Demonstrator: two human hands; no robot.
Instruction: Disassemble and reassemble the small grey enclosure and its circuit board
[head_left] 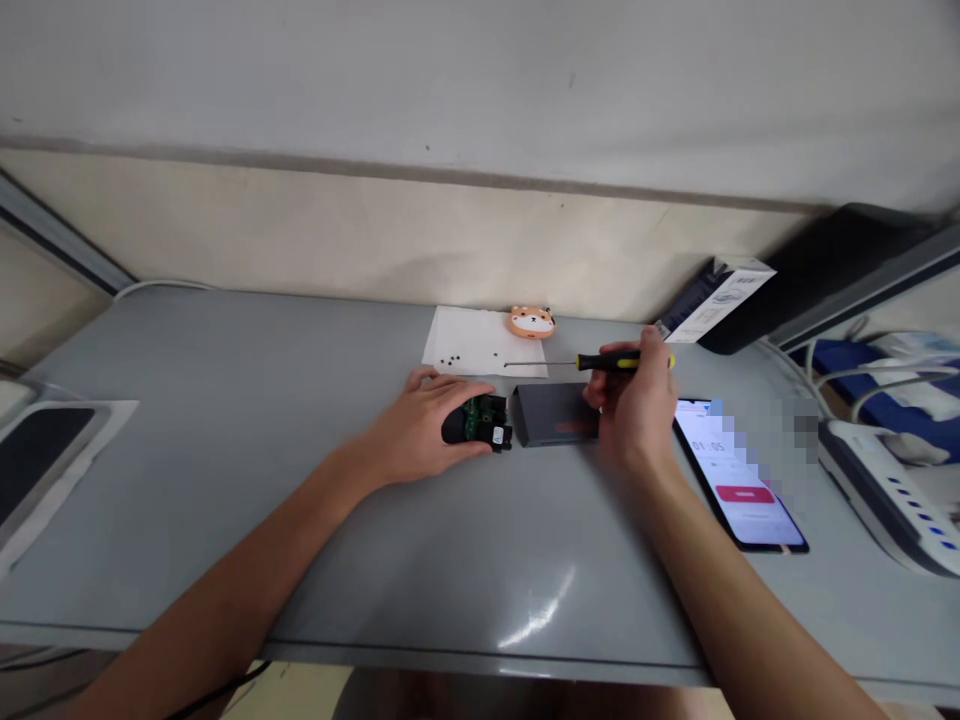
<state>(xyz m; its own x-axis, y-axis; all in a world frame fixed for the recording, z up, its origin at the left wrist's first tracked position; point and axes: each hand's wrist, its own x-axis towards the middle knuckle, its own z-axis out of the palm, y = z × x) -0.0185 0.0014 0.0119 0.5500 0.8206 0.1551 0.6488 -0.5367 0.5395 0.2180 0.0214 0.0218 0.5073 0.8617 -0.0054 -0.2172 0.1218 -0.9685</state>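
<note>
My left hand [427, 425] is closed around a small black device with an exposed green circuit board [472, 418], which rests on the desk. A white label shows on one of its black blocks. My right hand [636, 405] grips a screwdriver [611, 361] by its black and yellow handle. Its thin shaft points left, and the tip appears over the near edge of a white paper sheet [480, 335]. Several tiny dark screws [451, 360] lie on that sheet. Under and beside my right hand sits a flat dark grey box [559, 412], partly hidden by the fingers.
An orange animal-faced case [532, 322] sits on the paper's far right corner. Right of my right hand lies a lit phone [739, 480], with a white power strip [892, 500] beyond it. A white box [720, 298] leans at the back right. A dark flat item [45, 455] is at far left.
</note>
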